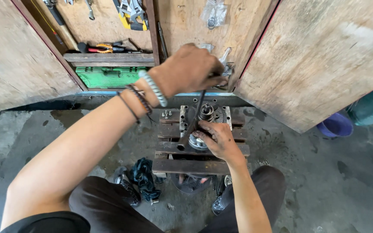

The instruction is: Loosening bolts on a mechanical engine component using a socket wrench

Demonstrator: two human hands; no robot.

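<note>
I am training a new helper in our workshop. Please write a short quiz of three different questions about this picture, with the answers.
1. True or false: the left hand grips the top of a long dark tool that stands nearly upright over the metal engine part.
2. Where does the right hand rest?
A. on the green case
B. on the engine part, at the foot of the tool
C. on the purple basin
3. Fill in: the engine part lies on a small wooden ____.

Key:
1. True
2. B
3. Pallet; small bolts lie on its far left slat.
</note>
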